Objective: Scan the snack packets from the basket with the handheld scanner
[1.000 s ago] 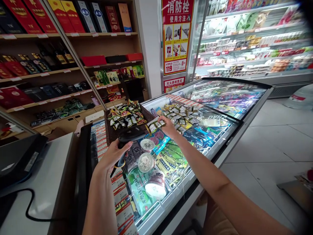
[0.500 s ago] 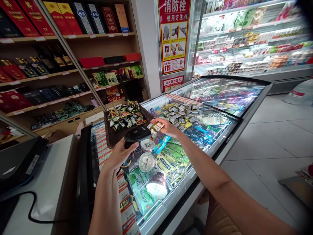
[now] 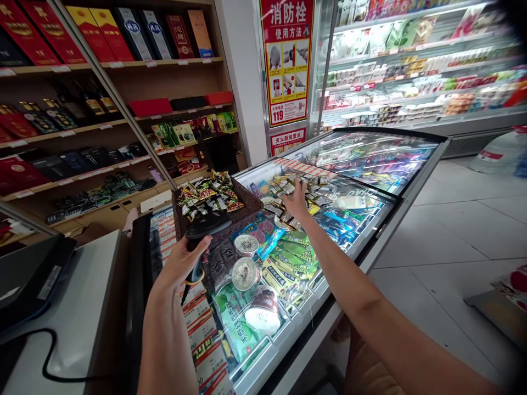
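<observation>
My left hand (image 3: 179, 260) is closed round the handle of a black barcode scanner (image 3: 209, 222), whose head overlaps the near edge of a brown woven basket (image 3: 242, 215). A dark loop with a yellowish inner edge, seemingly a scissors handle (image 3: 198, 273), hangs beneath that hand. Small shiny snack packets (image 3: 212, 192) are heaped in the basket. To its right, my right hand (image 3: 297, 202) reaches over a loose pile of small gold-and-white packets (image 3: 317, 192) on the freezer's glass top (image 3: 302, 274). Its fingers are spread, and any contact with the packets is unclear.
Under the glass lie ice-cream tubs (image 3: 246, 273) and green bags (image 3: 294, 253). At left stands a white counter (image 3: 96, 274) with a black device (image 3: 37, 274) and cable. Shelves of boxes (image 3: 144, 107) line the back; a water bottle (image 3: 496, 153) stands on the floor at right.
My right hand has let go of a packet and moved from beside the scanner to the loose pile at right. My left hand has shifted left and slightly down with the scanner.
</observation>
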### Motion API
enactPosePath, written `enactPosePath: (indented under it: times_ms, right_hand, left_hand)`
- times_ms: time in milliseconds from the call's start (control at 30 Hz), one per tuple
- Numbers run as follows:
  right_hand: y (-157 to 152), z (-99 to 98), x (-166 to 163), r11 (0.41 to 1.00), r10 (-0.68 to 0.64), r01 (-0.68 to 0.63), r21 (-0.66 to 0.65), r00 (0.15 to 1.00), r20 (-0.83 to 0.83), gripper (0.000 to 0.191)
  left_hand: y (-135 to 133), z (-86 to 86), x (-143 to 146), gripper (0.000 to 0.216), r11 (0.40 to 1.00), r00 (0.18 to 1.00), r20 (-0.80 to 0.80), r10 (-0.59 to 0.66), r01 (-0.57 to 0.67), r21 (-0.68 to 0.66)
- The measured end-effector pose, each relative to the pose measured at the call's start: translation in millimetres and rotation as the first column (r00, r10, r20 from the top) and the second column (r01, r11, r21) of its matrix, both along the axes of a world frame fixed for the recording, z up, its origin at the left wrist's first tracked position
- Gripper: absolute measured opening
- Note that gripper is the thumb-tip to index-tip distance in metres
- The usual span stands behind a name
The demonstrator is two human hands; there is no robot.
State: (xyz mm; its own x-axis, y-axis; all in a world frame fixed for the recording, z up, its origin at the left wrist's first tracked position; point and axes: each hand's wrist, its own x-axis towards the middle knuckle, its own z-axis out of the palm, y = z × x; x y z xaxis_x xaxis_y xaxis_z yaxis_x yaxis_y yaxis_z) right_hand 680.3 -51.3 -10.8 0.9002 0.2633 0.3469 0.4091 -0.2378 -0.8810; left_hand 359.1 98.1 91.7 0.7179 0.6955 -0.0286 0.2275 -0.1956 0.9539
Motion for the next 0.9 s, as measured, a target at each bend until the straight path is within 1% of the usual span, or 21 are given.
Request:
enactPosePath:
  times_ms: [67, 100, 133, 167, 233, 300, 333, 367, 433, 500, 533, 567, 633, 667, 733, 800, 833, 867, 900]
  right_hand:
    - [-6.2, -4.4, 9.6, 0.973, -0.056, 0.049, -0.225, 0.998, -0.028, 0.074]
    - [-8.7, -5.9, 11.7, 0.954, -0.082, 0.066, -0.294, 0.996, -0.041, 0.073]
    - [-10.5, -6.8, 11.9, 0.940, -0.112, 0.093, -0.329, 0.993, -0.039, 0.071]
    - [-11.1, -7.2, 10.3, 0.933, -0.146, 0.133, -0.333, 0.989, -0.014, 0.068]
    - [-7.3, -6.1, 2.3, 0.932, -0.206, 0.224, -0.286, 0.974, 0.091, 0.062]
    - [5.1, -2.7, -10.4, 0.943, -0.207, 0.254, -0.217, 0.954, 0.216, 0.055]
    - [15.0, -0.1, -17.7, 0.953, -0.174, 0.231, -0.198, 0.948, 0.266, 0.051]
    - [27.3, 3.1, -25.1, 0.963, -0.115, 0.182, -0.197, 0.944, 0.310, 0.047]
    - [58.3, 11.5, -38.8, 0.968, 0.071, 0.028, -0.248, 0.921, 0.382, 0.040]
    - [94.4, 22.1, -48.4, 0.934, 0.254, -0.116, -0.337, 0.880, 0.401, 0.036]
    - [112.6, 27.8, -50.9, 0.914, 0.305, -0.156, -0.375, 0.874, 0.379, 0.036]
    - [129.9, 33.4, -52.0, 0.897, 0.318, -0.168, -0.408, 0.887, 0.334, 0.038]
    - [159.2, 42.4, -50.9, 0.862, 0.298, -0.171, -0.477, 0.932, 0.206, 0.046]
    - [170.4, 45.1, -49.7, 0.831, 0.314, -0.198, -0.519, 0.939, 0.144, 0.049]
    - [185.4, 46.5, -48.2, 0.747, 0.412, -0.301, -0.593, 0.909, 0.058, 0.053]
    - [191.7, 43.8, -50.0, 0.673, 0.517, -0.383, -0.633, 0.855, 0.032, 0.047]
    - [192.2, 42.3, -51.9, 0.654, 0.541, -0.394, -0.646, 0.840, 0.036, 0.041]
    - [191.2, 41.4, -54.0, 0.656, 0.543, -0.384, -0.649, 0.838, 0.053, 0.034]
    - [188.6, 41.6, -56.1, 0.679, 0.530, -0.364, -0.638, 0.844, 0.082, 0.028]
  left_hand:
    - [9.4, -1.0, -6.2, 0.062, 0.999, 0.999, 0.005, 0.052, -0.052, -0.013]
    - [13.8, -1.4, -9.6, 0.060, 0.997, 0.997, 0.011, 0.081, -0.081, -0.016]
    - [17.8, -1.7, -13.1, 0.059, 0.994, 0.994, 0.016, 0.108, -0.107, -0.019]
    - [21.1, -1.8, -16.7, 0.057, 0.991, 0.991, 0.019, 0.130, -0.129, -0.023]
    - [26.1, -1.5, -23.6, 0.054, 0.985, 0.986, 0.020, 0.168, -0.168, -0.037]
    - [28.9, -1.0, -29.4, 0.055, 0.977, 0.978, 0.023, 0.207, -0.206, -0.056]
    - [29.7, -0.8, -31.6, 0.056, 0.974, 0.975, 0.029, 0.222, -0.220, -0.064]
    - [30.3, -0.8, -33.3, 0.058, 0.970, 0.971, 0.036, 0.234, -0.232, -0.071]
    - [30.6, -1.0, -35.5, 0.061, 0.966, 0.967, 0.049, 0.251, -0.246, -0.083]
    - [30.5, -1.7, -36.5, 0.063, 0.963, 0.964, 0.059, 0.260, -0.255, -0.083]
    - [30.6, -2.1, -36.8, 0.064, 0.963, 0.963, 0.063, 0.261, -0.256, -0.083]
    - [30.7, -2.6, -37.2, 0.065, 0.963, 0.963, 0.068, 0.262, -0.256, -0.082]
    - [31.8, -3.7, -38.0, 0.064, 0.966, 0.965, 0.077, 0.251, -0.245, -0.088]
    - [32.7, -4.3, -38.4, 0.064, 0.967, 0.966, 0.081, 0.244, -0.236, -0.095]
    - [34.8, -5.5, -39.1, 0.062, 0.970, 0.970, 0.089, 0.228, -0.218, -0.110]
    - [36.7, -6.8, -39.2, 0.061, 0.971, 0.971, 0.095, 0.218, -0.207, -0.118]
    - [37.3, -7.3, -39.0, 0.061, 0.971, 0.971, 0.099, 0.220, -0.208, -0.116]
    - [37.4, -7.7, -38.7, 0.062, 0.971, 0.970, 0.101, 0.223, -0.212, -0.113]
    - [37.2, -7.9, -38.2, 0.062, 0.970, 0.969, 0.101, 0.226, -0.215, -0.111]
